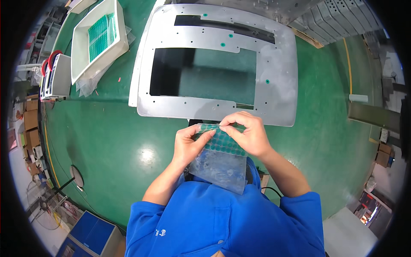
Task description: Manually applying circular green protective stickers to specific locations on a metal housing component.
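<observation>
One green-dotted sheet point(224, 144): held at the middle of the view, slightly toward 6 o'clock, between left hand point(185, 147) and right hand point(252, 136); lined with rows of round green dots above, hanging as clear film point(218, 169) below, toward the blue shirt point(224, 218) at 6 o'clock.
Left hand: at the sheet's 9 o'clock; pinched shut on its upper edge, thumb across the front, forefinger near the 11 o'clock corner.
Right hand: between the sheet's 2 and 3 o'clock; thumb and forefinger closed tip to tip on the 12 o'clock edge; cannot tell if also gripping a single dot, too small to see.
Grey metal panel point(278, 100): at 12 o'clock, just beyond the hands; rounded at the corners, cut through with a large opening point(205, 75) and, nearer 12, a narrow slot point(224, 29); marked with four green spots, one point(267, 81) between the panel's 3 and 4 o'clock.
White tub point(81, 55): at 10 o'clock, well apart from the hands; tilted in view, with green sheets point(102, 36) inside.
Red rings point(55, 52): also near 10 o'clock, just beside the tub.
Metal channels point(338, 21): between 1 and 2 o'clock, set side by side.
White roll point(358, 98): between 2 and 3 o'clock.
Blue-panelled box point(90, 233): between 7 and 8 o'clock.
</observation>
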`<action>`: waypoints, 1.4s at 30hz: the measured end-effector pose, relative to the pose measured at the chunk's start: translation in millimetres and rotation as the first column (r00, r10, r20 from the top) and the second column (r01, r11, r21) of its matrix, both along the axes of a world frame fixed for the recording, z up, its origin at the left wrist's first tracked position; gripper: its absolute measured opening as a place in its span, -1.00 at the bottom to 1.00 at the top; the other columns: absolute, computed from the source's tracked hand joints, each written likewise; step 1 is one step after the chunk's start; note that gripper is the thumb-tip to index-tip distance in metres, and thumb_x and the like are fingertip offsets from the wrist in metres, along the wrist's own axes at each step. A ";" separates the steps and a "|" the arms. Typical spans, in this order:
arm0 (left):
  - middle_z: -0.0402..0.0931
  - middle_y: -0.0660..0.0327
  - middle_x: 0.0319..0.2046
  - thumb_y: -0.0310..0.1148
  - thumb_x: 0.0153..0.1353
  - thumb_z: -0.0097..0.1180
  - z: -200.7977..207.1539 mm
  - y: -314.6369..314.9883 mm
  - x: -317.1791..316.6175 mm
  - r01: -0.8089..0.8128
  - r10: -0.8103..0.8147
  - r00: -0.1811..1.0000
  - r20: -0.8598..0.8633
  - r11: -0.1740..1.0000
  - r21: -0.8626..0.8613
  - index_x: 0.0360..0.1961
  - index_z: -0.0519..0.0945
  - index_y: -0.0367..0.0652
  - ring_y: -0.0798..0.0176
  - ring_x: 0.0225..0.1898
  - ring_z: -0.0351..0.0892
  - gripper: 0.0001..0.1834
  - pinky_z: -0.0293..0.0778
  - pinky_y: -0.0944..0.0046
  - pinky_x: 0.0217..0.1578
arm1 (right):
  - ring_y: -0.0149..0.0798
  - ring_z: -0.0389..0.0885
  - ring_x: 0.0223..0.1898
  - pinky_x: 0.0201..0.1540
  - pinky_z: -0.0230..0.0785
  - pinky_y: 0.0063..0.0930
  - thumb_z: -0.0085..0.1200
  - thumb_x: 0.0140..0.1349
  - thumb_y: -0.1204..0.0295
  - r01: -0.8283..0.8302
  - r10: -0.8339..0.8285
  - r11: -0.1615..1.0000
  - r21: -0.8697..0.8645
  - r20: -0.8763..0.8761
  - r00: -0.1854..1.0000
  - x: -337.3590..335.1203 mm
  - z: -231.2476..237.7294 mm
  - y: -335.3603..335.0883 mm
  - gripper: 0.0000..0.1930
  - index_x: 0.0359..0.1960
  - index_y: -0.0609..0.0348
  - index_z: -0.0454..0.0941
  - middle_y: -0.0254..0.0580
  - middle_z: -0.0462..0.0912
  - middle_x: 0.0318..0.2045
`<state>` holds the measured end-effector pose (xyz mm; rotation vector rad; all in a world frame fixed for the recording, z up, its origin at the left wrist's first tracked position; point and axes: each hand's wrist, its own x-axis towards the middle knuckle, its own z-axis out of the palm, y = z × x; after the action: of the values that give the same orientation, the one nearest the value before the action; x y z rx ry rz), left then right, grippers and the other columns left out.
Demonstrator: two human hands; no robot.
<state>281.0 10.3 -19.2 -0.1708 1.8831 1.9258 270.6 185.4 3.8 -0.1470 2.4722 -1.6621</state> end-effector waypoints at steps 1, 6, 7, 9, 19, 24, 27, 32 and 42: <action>0.42 0.39 -0.71 -0.45 0.01 0.15 -1.6 -0.4 2.3 -0.013 0.013 1.000 0.026 1.000 -0.008 -0.43 0.57 -0.25 0.62 -0.78 0.23 -0.90 0.09 0.56 -0.80 | -0.31 0.49 -0.41 -0.32 0.28 -0.50 0.10 -0.08 0.56 -0.006 0.011 0.998 0.058 -0.086 0.996 3.2 -2.7 -1.5 -0.94 -0.52 0.20 0.51 -0.23 0.56 -0.51; 0.40 0.39 -0.74 -0.43 0.01 0.16 -5.4 0.9 9.6 -0.097 0.090 0.985 0.149 0.994 0.041 -0.47 0.56 -0.24 0.62 -0.80 0.20 -0.90 0.06 0.55 -0.82 | -0.27 0.50 -0.41 -0.31 0.28 -0.47 0.07 -0.07 0.60 0.027 0.054 0.975 0.222 -0.350 0.935 13.3 -14.9 -11.4 -0.94 -0.52 0.23 0.47 -0.20 0.55 -0.46; 0.39 0.39 -0.74 -0.43 0.01 0.16 -6.4 1.0 10.2 -0.115 0.107 0.983 0.152 0.992 0.044 -0.48 0.55 -0.25 0.62 -0.80 0.19 -0.89 0.05 0.55 -0.82 | -0.27 0.49 -0.41 -0.31 0.29 -0.47 0.06 -0.07 0.60 0.020 0.042 0.980 0.200 -0.300 0.953 12.6 -17.5 -12.0 -0.94 -0.52 0.23 0.45 -0.21 0.54 -0.46; 0.38 0.39 -0.75 -0.43 0.01 0.16 -11.1 0.7 12.0 -0.152 0.143 0.977 0.158 0.987 0.050 -0.50 0.54 -0.26 0.61 -0.81 0.18 -0.89 0.04 0.55 -0.83 | -0.29 0.48 -0.42 -0.33 0.29 -0.47 0.05 -0.05 0.59 0.044 -0.010 0.985 0.168 -0.198 0.980 5.7 -25.6 -11.0 -0.95 -0.52 0.24 0.44 -0.22 0.51 -0.45; 0.43 0.37 -0.70 -0.39 0.00 0.18 -13.6 -8.6 24.6 -0.247 0.232 0.957 0.175 0.966 0.072 -0.47 0.55 -0.25 0.62 -0.79 0.19 -0.86 0.03 0.58 -0.81 | -0.33 0.41 -0.48 -0.39 0.27 -0.49 0.03 -0.01 0.52 0.051 -0.052 0.932 0.358 -0.007 0.999 -35.7 -44.8 -7.2 -0.96 -0.50 0.20 0.48 -0.24 0.41 -0.50; 0.44 0.37 -0.68 -0.39 0.00 0.18 -12.6 -7.8 26.9 -0.252 0.239 0.954 0.180 0.966 0.053 -0.46 0.54 -0.25 0.63 -0.78 0.19 -0.85 0.02 0.58 -0.81 | -0.33 0.41 -0.48 -0.38 0.27 -0.48 0.04 -0.03 0.50 0.054 -0.065 0.903 0.426 0.011 0.998 -37.0 -45.4 -9.2 -0.96 -0.52 0.17 0.48 -0.26 0.41 -0.51; 0.44 0.37 -0.68 -0.39 0.00 0.18 -13.7 -8.7 27.0 -0.252 0.236 0.955 0.181 0.965 0.074 -0.44 0.54 -0.25 0.63 -0.77 0.19 -0.85 0.02 0.58 -0.81 | -0.33 0.41 -0.48 -0.38 0.27 -0.47 0.05 -0.03 0.49 0.056 -0.066 0.904 0.423 0.009 0.998 -37.5 -44.7 -9.4 -0.96 -0.52 0.17 0.49 -0.27 0.41 -0.52; 0.45 0.37 -0.67 -0.39 0.00 0.18 -11.5 -8.3 26.0 -0.254 0.236 0.954 0.184 0.963 0.085 -0.43 0.54 -0.25 0.63 -0.77 0.19 -0.84 0.03 0.58 -0.80 | -0.30 0.41 -0.49 -0.37 0.27 -0.46 0.05 -0.02 0.48 0.067 -0.068 0.893 0.445 -0.014 0.998 -37.0 -44.0 -11.4 -0.96 -0.52 0.16 0.48 -0.26 0.41 -0.52; 0.49 0.33 -0.59 -0.44 0.00 0.17 -12.0 -7.7 25.0 -0.234 0.209 0.955 0.208 0.967 0.102 -0.43 0.54 -0.27 0.61 -0.66 0.30 -0.87 0.13 0.60 -0.71 | -0.28 0.43 -0.46 -0.37 0.29 -0.44 0.05 -0.03 0.48 0.094 -0.073 0.872 0.480 -0.063 0.995 -34.8 -43.6 -13.2 -0.96 -0.52 0.14 0.47 -0.27 0.42 -0.51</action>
<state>306.0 2.6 -31.2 -0.5341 1.6674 2.0809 235.7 172.1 -39.8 -0.0127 2.8717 -1.0186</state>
